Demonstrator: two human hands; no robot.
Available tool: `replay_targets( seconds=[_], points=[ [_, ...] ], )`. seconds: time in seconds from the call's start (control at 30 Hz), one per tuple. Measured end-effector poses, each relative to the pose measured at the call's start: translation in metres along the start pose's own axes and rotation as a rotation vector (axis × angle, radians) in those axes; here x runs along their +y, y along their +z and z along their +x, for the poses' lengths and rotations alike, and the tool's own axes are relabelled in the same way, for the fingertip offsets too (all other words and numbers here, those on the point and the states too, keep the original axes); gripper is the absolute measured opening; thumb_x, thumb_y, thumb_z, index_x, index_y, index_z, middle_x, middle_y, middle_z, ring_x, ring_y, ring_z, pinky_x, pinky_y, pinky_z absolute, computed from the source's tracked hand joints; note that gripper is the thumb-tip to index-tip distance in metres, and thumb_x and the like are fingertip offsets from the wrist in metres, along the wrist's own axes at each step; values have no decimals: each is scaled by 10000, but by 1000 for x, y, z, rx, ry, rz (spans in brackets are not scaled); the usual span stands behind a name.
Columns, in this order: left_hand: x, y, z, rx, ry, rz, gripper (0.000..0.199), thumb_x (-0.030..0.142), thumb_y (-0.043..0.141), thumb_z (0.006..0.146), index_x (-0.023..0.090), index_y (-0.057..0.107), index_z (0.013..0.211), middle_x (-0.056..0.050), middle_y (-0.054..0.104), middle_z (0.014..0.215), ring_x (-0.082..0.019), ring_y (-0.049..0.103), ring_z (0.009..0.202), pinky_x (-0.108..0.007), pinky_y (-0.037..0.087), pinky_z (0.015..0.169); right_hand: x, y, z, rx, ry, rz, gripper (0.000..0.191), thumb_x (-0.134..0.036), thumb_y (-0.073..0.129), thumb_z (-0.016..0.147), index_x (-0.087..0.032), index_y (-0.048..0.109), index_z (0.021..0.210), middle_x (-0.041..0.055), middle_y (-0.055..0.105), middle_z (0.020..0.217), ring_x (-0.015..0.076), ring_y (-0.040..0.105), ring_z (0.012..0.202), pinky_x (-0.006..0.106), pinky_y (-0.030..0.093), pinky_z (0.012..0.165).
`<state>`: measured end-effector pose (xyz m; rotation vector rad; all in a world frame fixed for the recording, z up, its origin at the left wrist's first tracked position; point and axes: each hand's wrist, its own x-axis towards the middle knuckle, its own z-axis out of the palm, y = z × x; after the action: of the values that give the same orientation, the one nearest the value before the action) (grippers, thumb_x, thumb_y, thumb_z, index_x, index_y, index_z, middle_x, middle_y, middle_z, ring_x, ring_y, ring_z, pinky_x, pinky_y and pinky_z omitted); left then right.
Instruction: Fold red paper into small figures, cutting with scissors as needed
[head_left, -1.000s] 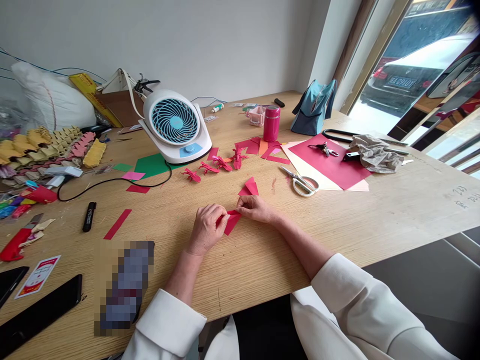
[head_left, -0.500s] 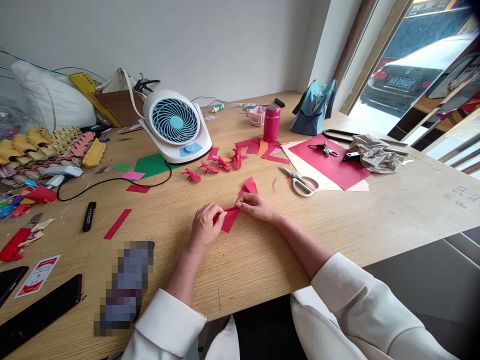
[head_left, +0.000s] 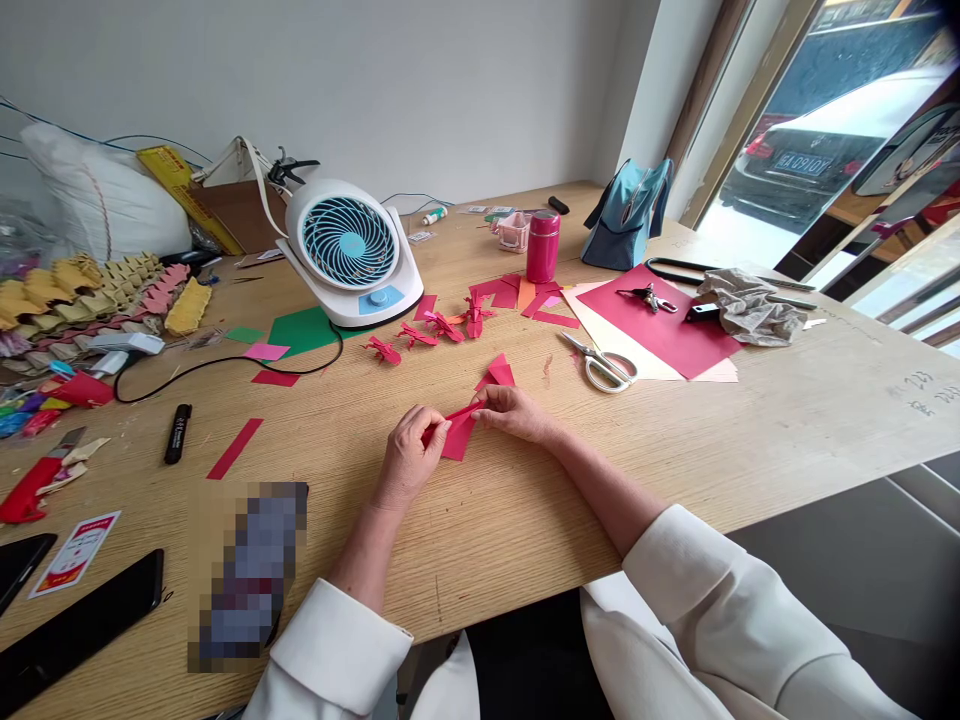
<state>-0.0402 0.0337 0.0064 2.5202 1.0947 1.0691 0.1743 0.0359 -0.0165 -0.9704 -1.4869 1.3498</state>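
Between my two hands is a piece of red paper (head_left: 458,439) with a narrow fold along its upper edge. My left hand (head_left: 412,450) pinches its left end, and my right hand (head_left: 511,412) pinches the right end; the fingertips partly cover it. Just beyond my right hand lie more red paper pieces (head_left: 497,371). Farther back, several small folded red paper figures (head_left: 415,335) stand in a row in front of a white and blue fan (head_left: 349,243).
Scissors (head_left: 609,371) lie to the right, beside a large red sheet (head_left: 645,310) with keys on it. A pink flask (head_left: 542,247) and a blue bag (head_left: 628,214) stand behind. On the left are a black marker (head_left: 178,434), a red strip (head_left: 235,448) and a phone (head_left: 82,630).
The folded edge of the red paper has lifted and tilted slightly between my fingers. Both hands keep their pinch and have shifted only a little.
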Motion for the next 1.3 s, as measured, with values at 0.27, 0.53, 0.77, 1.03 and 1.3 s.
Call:
replay_targets(
  seconds=[0.27, 0.53, 0.77, 1.03, 1.3],
  points=[
    [-2, -2, 0, -39, 31, 138, 185, 239, 491, 953, 212, 510, 771, -25, 601, 767, -192, 557, 778, -316, 406, 740, -2, 0, -1, 24, -84, 82, 392, -516, 721, 772, -205, 547, 935, -20, 556, 748, 112, 501, 622, 243, 431, 577],
    [6, -17, 4, -43, 78, 403, 148, 267, 537, 941, 219, 590, 811, -33, 689, 826, -234, 554, 834, -414, 367, 871, -10, -6, -3, 33, 44, -114, 365, -524, 656, 822, -166, 595, 786, 40, 689, 775, 128, 614, 649, 244, 481, 614],
    [10, -21, 4, -16, 101, 397, 85, 225, 579, 908, 259, 632, 851, -22, 725, 891, -277, 553, 980, -568, 206, 1081, -13, -6, -4, 5, 65, -119, 319, -469, 639, 845, -159, 617, 771, 49, 706, 763, 131, 637, 645, 244, 510, 608],
    [13, -19, 3, -40, 122, 381, 83, 208, 578, 898, 262, 629, 861, -26, 718, 908, -280, 548, 1012, -589, 164, 1109, -13, -8, -5, 5, 35, -310, 176, -310, 612, 845, -145, 639, 791, 11, 647, 652, 108, 578, 581, 213, 447, 559],
    [13, -20, 3, -30, 127, 400, 78, 218, 576, 902, 252, 632, 860, -27, 715, 923, -276, 546, 1008, -578, 187, 1106, -21, -2, -10, -3, -79, -606, 103, -135, 576, 795, -149, 677, 778, -24, 581, 632, 73, 446, 553, 202, 352, 552]
  ],
)
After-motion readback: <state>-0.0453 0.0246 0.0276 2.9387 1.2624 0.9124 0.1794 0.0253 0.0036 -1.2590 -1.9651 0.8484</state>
